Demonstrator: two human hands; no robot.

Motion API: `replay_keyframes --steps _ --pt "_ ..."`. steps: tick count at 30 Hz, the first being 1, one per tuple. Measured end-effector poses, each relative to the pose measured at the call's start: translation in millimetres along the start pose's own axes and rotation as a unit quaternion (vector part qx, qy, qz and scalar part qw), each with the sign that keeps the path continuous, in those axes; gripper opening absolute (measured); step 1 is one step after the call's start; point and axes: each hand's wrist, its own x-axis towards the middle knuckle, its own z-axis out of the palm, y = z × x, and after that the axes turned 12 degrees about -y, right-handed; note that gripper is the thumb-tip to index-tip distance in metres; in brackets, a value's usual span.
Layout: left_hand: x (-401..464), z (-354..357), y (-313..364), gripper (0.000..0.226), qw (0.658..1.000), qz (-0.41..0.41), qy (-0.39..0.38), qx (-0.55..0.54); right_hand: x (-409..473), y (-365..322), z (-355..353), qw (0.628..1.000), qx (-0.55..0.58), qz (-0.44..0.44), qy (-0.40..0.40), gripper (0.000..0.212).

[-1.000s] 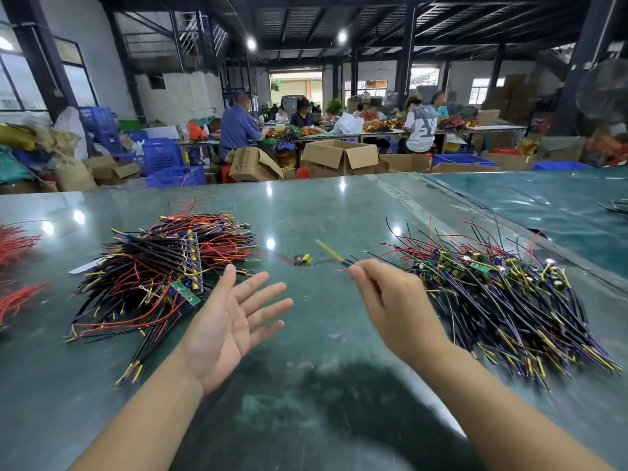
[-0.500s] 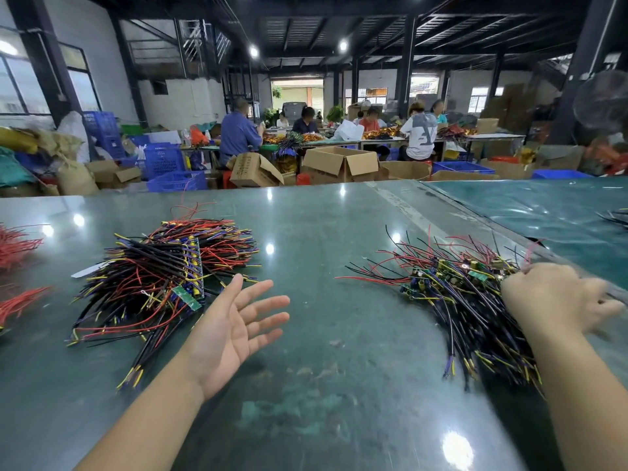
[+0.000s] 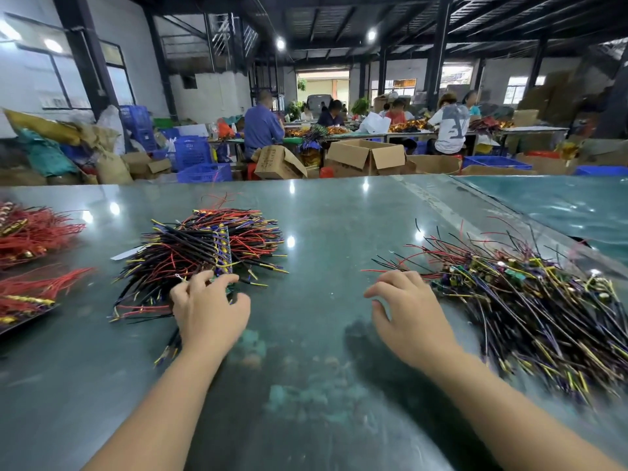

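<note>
My left hand (image 3: 207, 311) has turned palm-down onto the near edge of the left wire pile (image 3: 204, 246), fingers curled; I cannot tell if it grips. My right hand (image 3: 407, 311) hovers empty, loosely curled, beside the right wire pile (image 3: 530, 300). I judge I'm mid-sorting; next I must pinch one piece free.

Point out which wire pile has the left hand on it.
The middle pile, black, red and yellow wires: the left hand touches its near edge. The red bundles lie untouched further left; the right pile sits by the right hand.
</note>
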Motion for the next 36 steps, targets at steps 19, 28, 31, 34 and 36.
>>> replay_keyframes --steps 19,28,31,34,36 --pt "5.9 2.6 -3.3 0.033 0.997 0.054 0.035 0.052 -3.0 -5.4 1.0 0.990 0.112 -0.014 -0.089 0.011" --pt "2.6 -2.6 8.2 0.059 0.964 0.178 0.096 -0.174 -3.1 -5.2 1.4 0.981 0.148 -0.043 -0.118 0.012" --pt "-6.0 -1.7 21.8 0.064 0.933 0.240 0.080 -0.254 -1.6 -12.2 -0.4 0.966 0.208 0.008 -0.153 0.014" --pt "-18.7 3.3 34.2 0.060 0.896 0.268 0.062 -0.348 -0.1 -28.4 -5.8 0.826 0.469 0.205 -0.236 0.029" --pt "-27.6 6.1 43.2 0.051 0.880 0.266 0.058 -0.390 -0.2 -42.5 -14.3 0.646 0.647 0.295 -0.277 0.041"
